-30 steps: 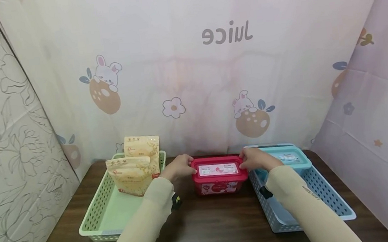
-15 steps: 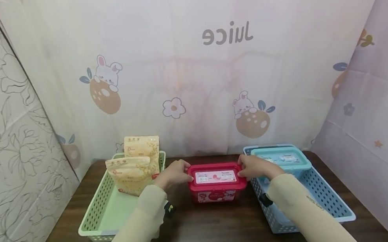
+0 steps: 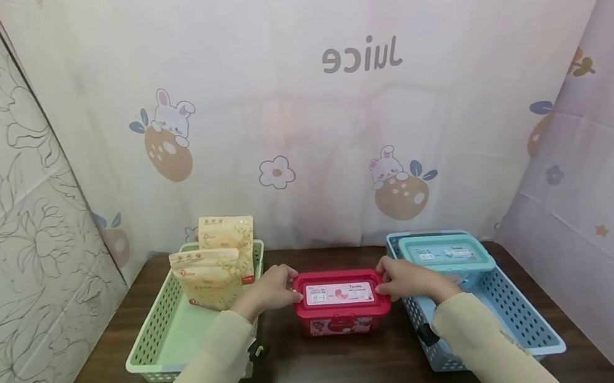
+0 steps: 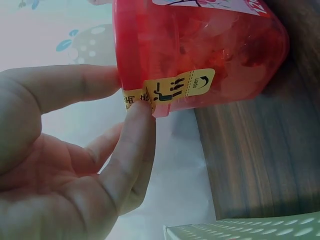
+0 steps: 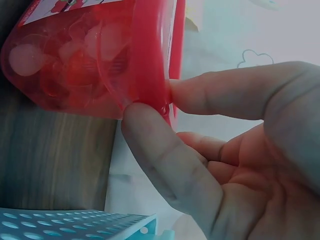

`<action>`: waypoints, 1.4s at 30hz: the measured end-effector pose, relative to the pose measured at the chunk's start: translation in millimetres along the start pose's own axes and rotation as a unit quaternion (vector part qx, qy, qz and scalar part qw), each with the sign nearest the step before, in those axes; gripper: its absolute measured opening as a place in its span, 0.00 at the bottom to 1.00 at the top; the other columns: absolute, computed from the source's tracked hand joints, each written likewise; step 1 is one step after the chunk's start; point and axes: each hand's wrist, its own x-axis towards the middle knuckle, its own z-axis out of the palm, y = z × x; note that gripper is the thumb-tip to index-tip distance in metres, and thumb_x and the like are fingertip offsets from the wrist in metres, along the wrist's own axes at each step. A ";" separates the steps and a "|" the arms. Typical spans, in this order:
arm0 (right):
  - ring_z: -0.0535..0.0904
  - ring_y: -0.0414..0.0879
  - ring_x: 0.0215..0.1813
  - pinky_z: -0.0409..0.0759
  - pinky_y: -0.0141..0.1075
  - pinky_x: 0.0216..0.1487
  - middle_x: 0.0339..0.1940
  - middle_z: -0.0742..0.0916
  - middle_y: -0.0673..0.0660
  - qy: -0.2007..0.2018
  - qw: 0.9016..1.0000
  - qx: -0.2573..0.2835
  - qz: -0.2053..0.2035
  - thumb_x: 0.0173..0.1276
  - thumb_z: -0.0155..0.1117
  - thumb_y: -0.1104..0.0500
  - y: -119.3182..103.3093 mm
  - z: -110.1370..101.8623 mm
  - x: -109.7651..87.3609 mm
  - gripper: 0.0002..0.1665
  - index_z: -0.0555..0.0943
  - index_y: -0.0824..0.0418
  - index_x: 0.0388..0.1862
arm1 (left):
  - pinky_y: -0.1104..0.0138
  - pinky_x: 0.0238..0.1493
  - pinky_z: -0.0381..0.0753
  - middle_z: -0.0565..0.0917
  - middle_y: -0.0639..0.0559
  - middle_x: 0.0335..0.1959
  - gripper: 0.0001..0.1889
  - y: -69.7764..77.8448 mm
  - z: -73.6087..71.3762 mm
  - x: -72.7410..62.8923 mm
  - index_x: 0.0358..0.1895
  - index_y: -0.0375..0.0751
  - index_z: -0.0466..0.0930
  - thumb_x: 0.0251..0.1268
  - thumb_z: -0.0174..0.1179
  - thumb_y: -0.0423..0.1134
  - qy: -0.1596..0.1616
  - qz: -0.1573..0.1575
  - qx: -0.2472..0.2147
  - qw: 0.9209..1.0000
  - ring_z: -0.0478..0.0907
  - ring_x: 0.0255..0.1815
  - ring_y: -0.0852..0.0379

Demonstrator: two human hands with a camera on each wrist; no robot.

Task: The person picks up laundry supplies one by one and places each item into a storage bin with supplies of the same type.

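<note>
A red lidded plastic box (image 3: 343, 314) stands close over the table between two baskets, its long side facing me. Reddish pod-like lumps show through its clear wall in the right wrist view. My left hand (image 3: 270, 290) pinches the lid's rim at the left end, one fingertip right at a yellow "open" sticker (image 4: 200, 83). At the opposite end, my right hand (image 3: 414, 279) grips the rim between thumb and finger. The lid is down on the box.
To the left, a green basket (image 3: 155, 323) holds two yellow pouches (image 3: 212, 279). A blue basket (image 3: 527, 312) on the right has a turquoise lidded box (image 3: 448, 254) at its back. Dark wood table (image 3: 327, 380) lies in front; a printed curtain (image 3: 311, 122) hangs behind.
Both hands have drawn the red box nearer to me and slightly left, away from the curtain. Their hold on its ends stays the same. The baskets have not moved.
</note>
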 end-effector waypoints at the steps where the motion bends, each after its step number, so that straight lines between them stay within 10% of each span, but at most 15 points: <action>1: 0.83 0.46 0.31 0.87 0.43 0.40 0.34 0.81 0.57 0.000 1.000 0.005 -0.001 0.65 0.72 0.62 0.3 1.1 -0.9 0.23 0.72 0.67 0.53 | 0.54 0.54 0.81 0.81 0.42 0.45 0.26 0.3 0.0 -2.1 0.58 0.26 0.75 0.59 0.71 0.34 -0.001 0.001 0.000 1.000 0.77 0.46 0.51; 42: 0.81 0.48 0.30 0.83 0.38 0.30 0.30 0.81 0.55 -0.053 0.993 0.054 -0.088 0.67 0.70 0.60 2.0 26.7 -49.4 0.22 0.70 0.68 0.51 | 0.62 0.39 0.80 0.75 0.47 0.40 0.24 -3.8 10.4 -67.4 0.54 0.26 0.75 0.59 0.72 0.35 -0.003 0.060 -0.039 0.997 0.76 0.40 0.54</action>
